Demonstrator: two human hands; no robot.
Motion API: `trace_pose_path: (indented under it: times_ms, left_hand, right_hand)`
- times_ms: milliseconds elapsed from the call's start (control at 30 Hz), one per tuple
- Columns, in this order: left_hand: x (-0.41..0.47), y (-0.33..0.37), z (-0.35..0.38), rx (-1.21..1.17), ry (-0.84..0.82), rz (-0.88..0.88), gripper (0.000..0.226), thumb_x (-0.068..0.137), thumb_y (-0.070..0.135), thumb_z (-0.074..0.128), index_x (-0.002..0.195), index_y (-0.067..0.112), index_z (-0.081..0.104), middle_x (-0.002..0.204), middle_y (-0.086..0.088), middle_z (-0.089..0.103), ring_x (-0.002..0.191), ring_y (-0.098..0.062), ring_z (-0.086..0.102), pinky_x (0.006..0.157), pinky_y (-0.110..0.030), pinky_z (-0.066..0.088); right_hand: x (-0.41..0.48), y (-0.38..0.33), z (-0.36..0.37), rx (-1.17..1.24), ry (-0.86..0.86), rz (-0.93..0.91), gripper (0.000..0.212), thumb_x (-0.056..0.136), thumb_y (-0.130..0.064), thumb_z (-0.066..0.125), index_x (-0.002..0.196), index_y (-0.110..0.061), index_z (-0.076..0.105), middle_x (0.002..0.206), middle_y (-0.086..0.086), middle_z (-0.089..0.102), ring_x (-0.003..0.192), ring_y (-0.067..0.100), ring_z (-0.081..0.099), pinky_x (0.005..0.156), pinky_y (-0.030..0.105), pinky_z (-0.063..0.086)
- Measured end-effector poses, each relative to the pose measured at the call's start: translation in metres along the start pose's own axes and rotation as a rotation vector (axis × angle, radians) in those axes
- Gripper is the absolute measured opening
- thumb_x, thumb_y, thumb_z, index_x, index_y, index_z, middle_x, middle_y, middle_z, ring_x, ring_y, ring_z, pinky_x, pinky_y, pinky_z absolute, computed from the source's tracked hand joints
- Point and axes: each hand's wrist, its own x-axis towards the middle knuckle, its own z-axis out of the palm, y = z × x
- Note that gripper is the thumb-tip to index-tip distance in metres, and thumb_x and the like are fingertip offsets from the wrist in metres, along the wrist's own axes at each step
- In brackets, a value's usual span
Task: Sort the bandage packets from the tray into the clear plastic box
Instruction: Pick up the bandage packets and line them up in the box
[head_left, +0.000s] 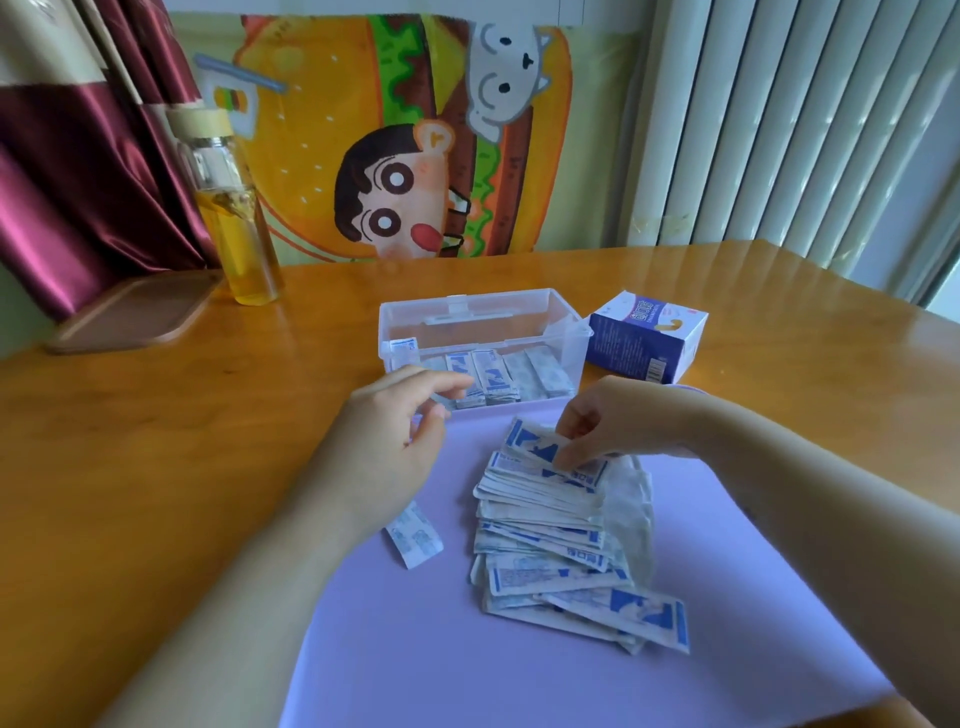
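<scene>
R hand (618, 421) pinches the top bandage packet (537, 448) of the pile (550, 535) on the lavender tray (753, 649). L hand (395, 436) hovers just in front of the clear plastic box (571, 317), fingers (441, 383) loosely curled, holding nothing I can see. Row of packets (491, 376) stands in the box; one stray packet (414, 540) lies by the L wrist. Packets look thin, light, floppy, prob. slick & apt to lift in twos, so pinch one short end, one at a time.

One box (567, 325), one tray (753, 597), one bottle (240, 223)
</scene>
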Motion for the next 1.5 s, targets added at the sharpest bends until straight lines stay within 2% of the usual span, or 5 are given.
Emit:
trace_pose_path:
  times_ms: [533,833,1067,1367,1500]
  left_hand:
    - [-0.006,0.003,0.032,0.100,-0.493,-0.112,0.042,0.092,0.032,0.058,0.132,0.038,0.049,0.126,0.025,0.056,0.116,0.008,0.048,0.100,-0.017,0.037]
    - [-0.006,0.005,0.033,0.105,-0.427,-0.150,0.023,0.089,0.026,0.062,0.111,0.032,0.067,0.105,0.022,0.064,0.100,0.007,0.054,0.089,-0.012,0.041]
    - [-0.007,0.003,0.027,-0.051,-0.368,-0.228,0.045,0.081,-0.008,0.056,0.076,0.034,0.071,0.100,0.017,0.064,0.093,-0.001,0.058,0.081,-0.012,0.044]
    - [-0.001,0.002,0.016,-0.328,-0.189,-0.348,0.061,0.077,-0.022,0.041,0.054,0.030,0.064,0.108,0.017,0.062,0.104,0.005,0.056,0.081,-0.018,0.043]
    - [0.000,-0.002,0.022,-0.560,-0.097,-0.517,0.039,0.081,-0.010,0.049,0.064,0.020,0.068,0.093,0.000,0.071,0.092,-0.022,0.068,0.078,-0.033,0.053]
  right_hand:
    - [0.001,0.017,-0.002,0.439,0.136,-0.060,0.038,0.083,-0.030,0.068,0.089,0.007,0.066,0.089,0.029,0.062,0.069,0.022,0.048,0.066,0.032,0.041]
    - [-0.010,0.017,-0.007,0.427,0.339,-0.270,0.002,0.080,-0.020,0.070,0.078,-0.019,0.071,0.080,0.002,0.072,0.071,0.021,0.062,0.073,0.036,0.048]
    - [-0.015,0.010,-0.005,0.381,0.347,-0.422,0.029,0.083,-0.002,0.064,0.068,-0.026,0.070,0.101,-0.014,0.060,0.099,-0.008,0.055,0.083,0.025,0.051]
    - [-0.017,-0.004,0.009,0.449,0.304,-0.558,0.033,0.085,0.010,0.053,0.075,-0.015,0.071,0.086,0.007,0.071,0.085,0.032,0.064,0.078,0.043,0.052]
    - [-0.023,-0.020,0.021,0.465,0.268,-0.660,0.028,0.084,0.000,0.059,0.075,-0.024,0.071,0.082,-0.002,0.071,0.081,0.026,0.064,0.083,0.041,0.050]
